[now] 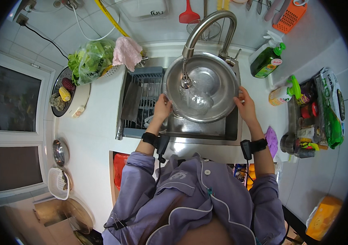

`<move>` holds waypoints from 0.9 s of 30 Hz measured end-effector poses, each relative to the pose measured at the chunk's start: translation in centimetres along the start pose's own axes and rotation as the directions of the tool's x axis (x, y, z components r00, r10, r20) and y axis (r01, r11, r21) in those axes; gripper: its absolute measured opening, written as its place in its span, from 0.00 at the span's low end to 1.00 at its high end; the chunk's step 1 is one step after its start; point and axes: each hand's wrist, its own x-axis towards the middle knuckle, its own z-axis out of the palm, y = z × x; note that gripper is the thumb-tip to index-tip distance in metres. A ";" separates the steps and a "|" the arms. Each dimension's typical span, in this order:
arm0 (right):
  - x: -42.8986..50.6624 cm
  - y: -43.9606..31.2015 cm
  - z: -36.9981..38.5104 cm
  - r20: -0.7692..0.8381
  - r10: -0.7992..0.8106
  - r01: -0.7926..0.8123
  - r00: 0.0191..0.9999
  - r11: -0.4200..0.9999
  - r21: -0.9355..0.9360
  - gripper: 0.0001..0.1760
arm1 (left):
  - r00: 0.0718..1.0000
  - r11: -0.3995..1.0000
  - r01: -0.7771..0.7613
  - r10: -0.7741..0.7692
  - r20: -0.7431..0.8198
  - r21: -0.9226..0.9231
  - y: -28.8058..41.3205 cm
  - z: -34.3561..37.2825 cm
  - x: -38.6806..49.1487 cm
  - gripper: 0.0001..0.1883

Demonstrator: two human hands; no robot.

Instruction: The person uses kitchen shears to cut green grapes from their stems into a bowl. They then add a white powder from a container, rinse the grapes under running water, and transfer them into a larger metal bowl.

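Note:
Between my hands is a round stainless steel basin (174,76), above the sink (198,130) and under the faucet (197,35). Water runs from the spout into it, and the water at its bottom is rippled. My left hand (163,107) grips the lower left of the rim. On the right side, my right hand (245,102) holds the rim between thumb and fingers. Whether the basin rests on anything below is hidden. Left of it, a grey dish rack (145,73) sits in the sink with a dark flat board or blade (131,102).
Right of the sink stand a green soap bottle (265,62), a spray bottle (281,95) and a purple cloth (271,141). Bagged lettuce (91,61) and a pink cloth (127,52) are at the back left. A steel bowl (60,153) and white basket (58,183) lie farther left.

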 end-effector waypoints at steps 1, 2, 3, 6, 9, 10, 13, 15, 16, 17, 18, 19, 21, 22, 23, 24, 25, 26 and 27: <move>0.3 1.1 1.1 0.012 -0.009 0.009 1.000 0.999 0.033 0.30 | 0.998 0.997 -0.026 0.030 -0.053 0.075 0.8 -1.2 0.0 0.17; 0.7 2.1 2.3 0.024 0.006 -0.008 1.000 0.998 0.056 0.30 | 0.987 0.983 -0.103 0.120 -0.104 0.149 1.8 -2.6 0.0 0.16; 1.1 3.1 3.6 0.038 0.024 -0.027 0.999 0.996 0.090 0.31 | 0.981 0.971 -0.112 0.142 -0.135 0.211 2.9 -3.7 -0.2 0.16; 1.6 4.8 8.2 0.033 0.061 -0.063 0.998 0.995 0.079 0.28 | 0.943 0.923 -0.217 0.282 -0.175 0.318 6.7 -7.4 -1.3 0.16; 1.6 5.0 11.1 0.257 0.148 -0.189 0.955 0.971 0.143 0.26 | 0.972 0.890 -0.114 0.192 -0.137 0.441 9.6 -10.7 -1.9 0.15; 1.3 4.6 11.6 0.367 0.243 -0.315 0.898 0.937 0.150 0.25 | 0.957 0.847 -0.177 0.267 -0.114 0.502 10.0 -11.6 -2.1 0.13; -0.3 2.8 10.8 0.580 0.224 -0.471 0.783 0.823 0.318 0.22 | 0.998 0.971 -0.019 0.031 -0.046 0.237 9.3 -13.2 -2.6 0.13; -1.0 1.3 9.0 0.580 0.333 -0.570 0.744 0.768 0.291 0.26 | 0.993 0.979 0.095 -0.106 0.056 0.178 7.4 -13.5 -3.1 0.13; -1.1 0.5 7.9 0.573 0.408 -0.626 0.711 0.737 0.253 0.28 | 0.975 0.975 0.169 -0.186 0.117 0.147 6.2 -13.3 -3.8 0.14; -0.9 -0.3 6.8 0.548 0.386 -0.587 0.742 0.769 0.253 0.26 | 0.946 0.964 0.246 -0.262 0.191 0.104 4.9 -13.1 -4.4 0.14; -0.7 -1.0 5.5 0.519 0.383 -0.555 0.764 0.800 0.228 0.23 | 0.925 0.954 0.280 -0.297 0.235 0.103 3.6 -12.3 -5.2 0.15; -0.5 -1.8 4.6 0.498 0.362 -0.523 0.788 0.821 0.231 0.21 | 0.898 0.944 0.315 -0.331 0.290 0.101 2.3 -11.1 -5.9 0.15; 0.0 -3.3 3.7 0.440 0.312 -0.456 0.842 0.847 0.272 0.24 | 0.826 0.924 0.375 -0.369 0.427 0.073 0.2 -8.5 -6.8 0.18; 0.3 -4.2 3.2 0.409 0.296 -0.432 0.863 0.853 0.294 0.23 | 0.811 0.912 0.408 -0.386 0.439 0.049 -0.6 -6.9 -7.4 0.17; 0.5 -5.0 2.7 0.387 0.277 -0.416 0.879 0.842 0.343 0.23 | 0.786 0.889 0.455 -0.432 0.443 0.060 -1.2 -5.3 -7.9 0.17; 0.8 -5.8 2.5 0.329 0.256 -0.369 0.909 0.862 0.347 0.19 | 0.768 0.886 0.462 -0.418 0.485 0.034 -1.6 -3.9 -8.2 0.18; 1.2 -6.5 2.2 0.317 0.222 -0.325 0.922 0.887 0.326 0.18 | 0.747 0.882 0.471 -0.409 0.524 0.016 -1.8 -2.6 -8.3 0.19; 1.7 -7.2 1.7 0.320 0.202 -0.309 0.926 0.892 0.329 0.17 | 0.720 0.875 0.483 -0.395 0.571 -0.004 -1.9 -1.6 -8.5 0.19; 2.2 -7.9 1.3 0.325 0.182 -0.292 0.928 0.897 0.332 0.16 | 0.696 0.865 0.502 -0.401 0.596 -0.004 -1.8 -0.6 -8.5 0.19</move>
